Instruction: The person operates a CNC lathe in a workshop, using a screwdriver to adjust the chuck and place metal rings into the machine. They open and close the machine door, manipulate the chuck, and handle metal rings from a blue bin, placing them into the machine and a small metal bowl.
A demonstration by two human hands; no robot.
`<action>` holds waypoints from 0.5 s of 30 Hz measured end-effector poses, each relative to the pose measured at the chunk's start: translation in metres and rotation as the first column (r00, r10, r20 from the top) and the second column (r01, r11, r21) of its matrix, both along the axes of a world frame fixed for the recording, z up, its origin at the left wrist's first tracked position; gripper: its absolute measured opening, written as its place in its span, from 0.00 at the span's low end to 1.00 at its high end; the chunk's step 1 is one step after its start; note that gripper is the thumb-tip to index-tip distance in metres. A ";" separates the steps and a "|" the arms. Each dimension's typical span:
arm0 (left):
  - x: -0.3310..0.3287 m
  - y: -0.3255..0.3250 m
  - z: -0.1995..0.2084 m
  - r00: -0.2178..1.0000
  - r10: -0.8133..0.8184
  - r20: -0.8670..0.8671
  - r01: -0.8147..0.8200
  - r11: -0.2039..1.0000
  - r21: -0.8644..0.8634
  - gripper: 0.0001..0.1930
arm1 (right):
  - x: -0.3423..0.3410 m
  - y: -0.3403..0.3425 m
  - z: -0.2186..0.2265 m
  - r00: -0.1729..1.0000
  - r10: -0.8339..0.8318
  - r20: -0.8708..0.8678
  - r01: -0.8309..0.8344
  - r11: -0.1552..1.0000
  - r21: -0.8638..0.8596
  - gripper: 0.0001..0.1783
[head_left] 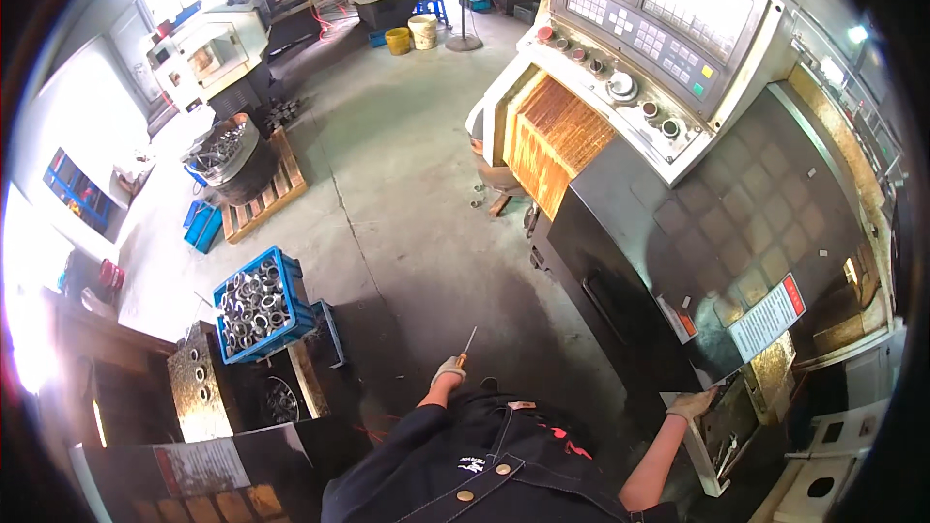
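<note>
Left hand, in a pale glove: fingers wrapped around the handle of an orange-handled tool; separate fingers too small to make out. The tool is in front of the torso, seen above the grey floor, in the gap between the machine door and the blue crate.

Orientation: long axis runs slantwise, handle end at the hand, thin metal shaft pointing away from the body and somewhat to the person's right. Tip is free, touching nothing visible. Tilt up or down cannot be judged from this single view.

Right hand, also gloved: at the far left corner of a pale-edged tray, just below the lower edge of the dark machine door. Whether its fingers grip that corner or only rest there, cannot tell. Metal tools lie in the tray, nearer its right edge.

Left side: blue crate filled to near its rim with metal rings. More loose rings sit in a row on a stand beside the crate's near left corner.

Above the door: control panel with two screens.
</note>
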State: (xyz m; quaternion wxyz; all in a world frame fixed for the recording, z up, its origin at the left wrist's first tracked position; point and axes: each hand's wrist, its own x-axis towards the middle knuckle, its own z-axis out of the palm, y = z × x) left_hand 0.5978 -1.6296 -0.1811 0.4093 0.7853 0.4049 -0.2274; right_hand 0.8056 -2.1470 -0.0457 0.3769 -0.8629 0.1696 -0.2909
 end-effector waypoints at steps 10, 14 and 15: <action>-0.002 0.054 -0.016 0.996 -0.041 -0.084 0.045 0.998 0.049 0.18 | 0.011 0.054 0.086 0.950 -0.134 0.281 -0.187 0.476 0.859 0.28; 0.003 0.050 -0.023 0.993 -0.094 -0.071 0.095 0.995 0.006 0.17 | 0.014 0.045 0.074 0.925 -0.153 0.347 -0.202 0.575 0.793 0.26; 0.004 0.049 -0.026 0.994 -0.092 -0.058 0.092 0.996 0.002 0.18 | 0.020 0.053 0.076 0.928 -0.162 0.335 -0.175 0.605 0.777 0.26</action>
